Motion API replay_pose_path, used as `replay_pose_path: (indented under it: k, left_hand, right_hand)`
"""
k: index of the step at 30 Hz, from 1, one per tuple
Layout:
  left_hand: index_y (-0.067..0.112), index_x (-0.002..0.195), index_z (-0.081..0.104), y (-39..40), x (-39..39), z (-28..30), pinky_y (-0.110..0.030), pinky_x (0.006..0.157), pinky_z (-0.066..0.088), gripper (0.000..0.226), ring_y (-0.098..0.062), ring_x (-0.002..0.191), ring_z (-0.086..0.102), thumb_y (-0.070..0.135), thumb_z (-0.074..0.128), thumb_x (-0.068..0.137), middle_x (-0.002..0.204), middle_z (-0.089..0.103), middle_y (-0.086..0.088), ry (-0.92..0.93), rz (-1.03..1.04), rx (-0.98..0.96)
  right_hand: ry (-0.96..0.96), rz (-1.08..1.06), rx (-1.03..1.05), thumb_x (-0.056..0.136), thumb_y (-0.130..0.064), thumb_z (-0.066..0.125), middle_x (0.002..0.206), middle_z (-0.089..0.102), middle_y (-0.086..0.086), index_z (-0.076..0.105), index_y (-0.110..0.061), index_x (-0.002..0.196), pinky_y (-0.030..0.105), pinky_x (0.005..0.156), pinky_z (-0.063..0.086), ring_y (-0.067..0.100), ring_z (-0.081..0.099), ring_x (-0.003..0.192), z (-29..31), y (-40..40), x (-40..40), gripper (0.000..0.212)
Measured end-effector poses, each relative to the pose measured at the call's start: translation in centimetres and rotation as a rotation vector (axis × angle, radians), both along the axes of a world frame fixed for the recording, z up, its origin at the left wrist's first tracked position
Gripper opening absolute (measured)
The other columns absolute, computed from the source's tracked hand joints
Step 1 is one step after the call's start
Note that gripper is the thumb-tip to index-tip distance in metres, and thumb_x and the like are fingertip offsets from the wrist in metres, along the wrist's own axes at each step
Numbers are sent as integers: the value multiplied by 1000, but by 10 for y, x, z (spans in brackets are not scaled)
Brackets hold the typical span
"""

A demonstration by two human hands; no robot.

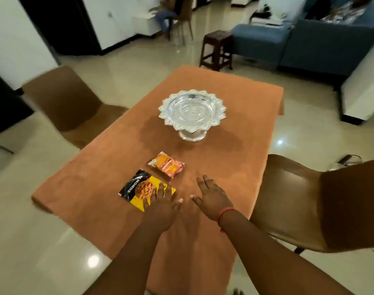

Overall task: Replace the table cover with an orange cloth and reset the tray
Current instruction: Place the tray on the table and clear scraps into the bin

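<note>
Fingers (160,189) of our left hand (162,207) lie straight and slightly spread on the near end of the almond packet (139,189), pressing it flat rather than pinching it. Our right hand (211,199) hovers just beside it, fingers straight and loosely fanned, palm down over the cloth (235,103); we cannot tell whether it touches. A red thread (222,213) circles that wrist.

We see the orange cloth covering the whole table, draped over every edge. The tray (192,110), a silver footed dish with a petalled rim, stands near the table's middle, toward the far edge. Between it and our hands lies a small orange packet (168,165), just beyond the almond packet and apart from it. Both packets sit near the near edge.

Brown chairs (292,199) stand at the left and right edges.
</note>
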State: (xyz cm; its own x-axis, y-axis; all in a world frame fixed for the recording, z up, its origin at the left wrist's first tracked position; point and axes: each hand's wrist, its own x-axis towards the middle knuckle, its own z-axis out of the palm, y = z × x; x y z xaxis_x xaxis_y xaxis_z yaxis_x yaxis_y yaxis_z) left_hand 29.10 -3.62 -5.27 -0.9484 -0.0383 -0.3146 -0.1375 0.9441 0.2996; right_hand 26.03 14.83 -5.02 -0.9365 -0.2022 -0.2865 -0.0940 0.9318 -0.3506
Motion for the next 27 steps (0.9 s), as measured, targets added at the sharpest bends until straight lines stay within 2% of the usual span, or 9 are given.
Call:
replay_pose_path:
  k: [4, 10, 16, 22, 25, 27]
  left_hand:
    - [29, 156, 7, 14, 35, -14, -58, 116, 14, 74, -30, 150, 8, 64, 28, 95, 165, 3, -4, -22, 163, -40]
    - [29, 156, 7, 24, 71, -12, -58, 116, 15, 74, -31, 149, 10, 63, 31, 95, 165, 4, -4, -38, 319, -35]
    - [20, 155, 16, -12, 80, -16, -48, 118, 20, 69, -33, 148, 16, 51, 39, 98, 163, 11, -11, -23, 480, 46]
    - [14, 145, 37, -13, 75, -25, -39, 111, 32, 54, -34, 138, 34, 38, 49, 98, 152, 32, -16, -21, 599, 247]
    - [8, 132, 53, -14, 63, -18, -33, 101, 36, 38, -33, 129, 43, 23, 52, 98, 138, 48, -17, 28, 737, 434]
    - [5, 125, 59, -20, 47, -19, -34, 96, 39, 32, -33, 123, 48, 19, 52, 96, 132, 56, -16, 53, 880, 562]
  right_hand:
    - [-21, 142, -11, 97, -55, 41, 166, 5, 5, 13, -25, 157, 47, 120, 23, 28, 13, 151, -10, 14, -7, 73]
    - [-73, 264, 32, 97, -55, 43, 166, 6, 6, 14, -24, 157, 49, 118, 26, 30, 14, 151, -13, 17, -12, 73]
    - [-28, 371, 58, 97, -53, 44, 166, 7, 7, 14, -23, 156, 49, 117, 28, 30, 15, 151, 0, -17, -15, 73]
    - [-66, 424, 179, 97, -53, 45, 166, 5, 7, 13, -25, 156, 50, 116, 28, 31, 14, 151, -8, -22, -25, 73]
    - [-85, 435, 215, 97, -52, 47, 166, 5, 9, 14, -25, 156, 52, 116, 28, 32, 15, 151, -11, -27, -43, 73]
    - [-71, 447, 201, 96, -49, 51, 164, 12, 13, 20, -24, 154, 51, 113, 31, 34, 22, 148, -14, -34, -65, 71]
